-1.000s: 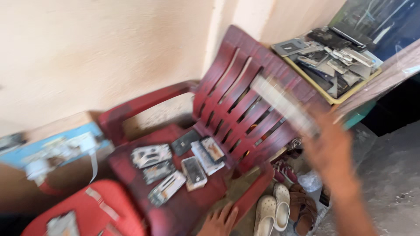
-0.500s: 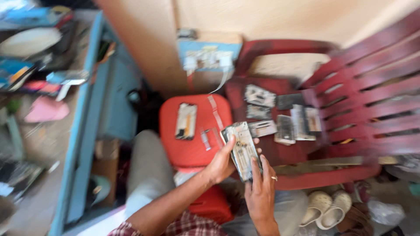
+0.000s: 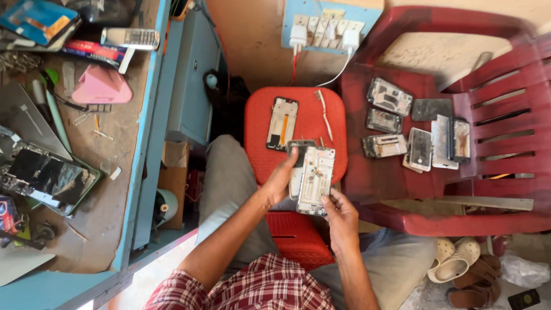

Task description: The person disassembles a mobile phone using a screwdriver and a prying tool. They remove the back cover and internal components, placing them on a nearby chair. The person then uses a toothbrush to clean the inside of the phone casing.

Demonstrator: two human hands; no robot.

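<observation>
I had both hands closed on a small stack of stripped phone frames (image 3: pixel 313 178) over the near edge of the red stool (image 3: pixel 258 123): my left hand (image 3: pixel 279 179) pinched the stack from nine o'clock with a finger hooked over its top corner, and my right hand (image 3: pixel 340 213) gripped its lower end from five o'clock. I judged these frames light and stiff but thin, with bare edges and exposed parts inside, so they seemed best held by the long rims and not pressed in the middle; loosely stacked, they could slide off each other. At eleven o'clock from my hands another open frame (image 3: pixel 282 123) lay on the stool, with a white cable (image 3: pixel 325 117) at twelve running up to the wall sockets (image 3: pixel 321 26). At two o'clock more phone housings (image 3: pixel 416 123) crowded the seat of the dark red chair (image 3: pixel 493 92), touching or overlapping. The blue workbench (image 3: pixel 129 166) stood at nine o'clock, littered with parts and tools, well apart. Sandals (image 3: pixel 456 261) lay at four o'clock.
</observation>
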